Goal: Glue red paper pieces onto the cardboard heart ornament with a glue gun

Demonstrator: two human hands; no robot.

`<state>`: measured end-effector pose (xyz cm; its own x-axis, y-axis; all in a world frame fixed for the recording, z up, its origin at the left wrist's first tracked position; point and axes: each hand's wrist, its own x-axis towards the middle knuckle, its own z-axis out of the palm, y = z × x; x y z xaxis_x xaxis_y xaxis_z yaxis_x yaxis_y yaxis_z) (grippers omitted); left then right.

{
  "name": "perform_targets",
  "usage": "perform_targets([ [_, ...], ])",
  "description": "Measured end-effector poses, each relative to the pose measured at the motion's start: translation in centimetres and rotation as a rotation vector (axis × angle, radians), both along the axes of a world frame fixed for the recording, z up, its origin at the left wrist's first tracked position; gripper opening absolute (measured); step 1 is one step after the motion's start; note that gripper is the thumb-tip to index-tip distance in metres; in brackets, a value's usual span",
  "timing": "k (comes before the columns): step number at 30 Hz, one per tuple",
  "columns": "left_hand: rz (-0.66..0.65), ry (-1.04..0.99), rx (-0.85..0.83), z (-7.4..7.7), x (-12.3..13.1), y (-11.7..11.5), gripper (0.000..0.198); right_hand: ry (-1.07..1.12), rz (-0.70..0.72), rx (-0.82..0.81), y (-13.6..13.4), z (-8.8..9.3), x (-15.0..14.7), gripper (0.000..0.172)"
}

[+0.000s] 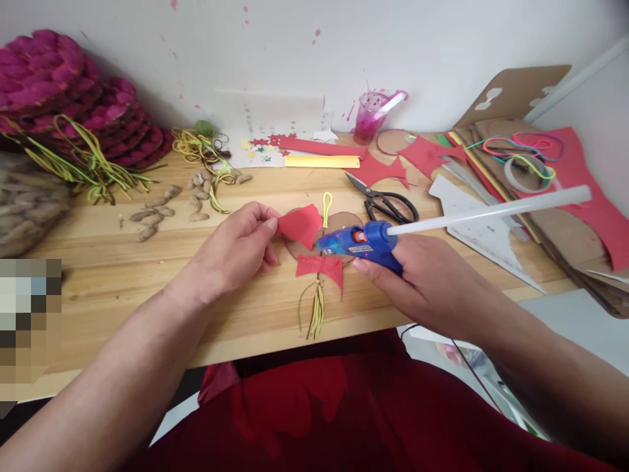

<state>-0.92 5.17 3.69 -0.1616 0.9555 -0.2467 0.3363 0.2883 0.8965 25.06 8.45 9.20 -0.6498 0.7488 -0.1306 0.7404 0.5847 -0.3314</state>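
Note:
My left hand [248, 239] pinches the left edge of a red paper piece [301, 225] over a round cardboard cutout [344, 223]. In my right hand [427, 282] is a blue hot glue gun [366, 242], its nozzle near the paper's lower right corner. A long white glue stick [491, 210] sticks out of its back. Below the nozzle, a red paper strip [319, 265] lies across the cutout's lower edge. A yellow cord loop [327, 210] stands at the cutout's top, and a yellow-brown tassel [317, 311] hangs from its bottom. The gun and paper hide much of the cardboard.
Black-handled scissors [390, 204] lie behind the glue gun. Peanuts [152, 213] and cords [196, 147] are at left, near stacked magenta pieces [63, 92]. A cup of pink paint [369, 118] stands by the wall. Red paper scraps [381, 169] and cardboard sheets [514, 98] lie at right.

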Motion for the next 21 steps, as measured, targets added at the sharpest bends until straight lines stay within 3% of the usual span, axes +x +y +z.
perform_targets([
  [5,-0.002,-0.005,-0.018,0.0,0.0,0.0,0.013,0.001,-0.007,-0.071,-0.1,1.0,0.7,0.042],
  [9,0.007,0.011,-0.014,0.1,0.2,0.1,0.012,0.034,0.027,-0.108,-0.2,0.7,0.6,0.038],
  [21,0.065,0.007,0.035,0.1,0.4,0.0,0.01,-0.003,0.007,0.098,0.6,0.2,-0.7,0.036],
])
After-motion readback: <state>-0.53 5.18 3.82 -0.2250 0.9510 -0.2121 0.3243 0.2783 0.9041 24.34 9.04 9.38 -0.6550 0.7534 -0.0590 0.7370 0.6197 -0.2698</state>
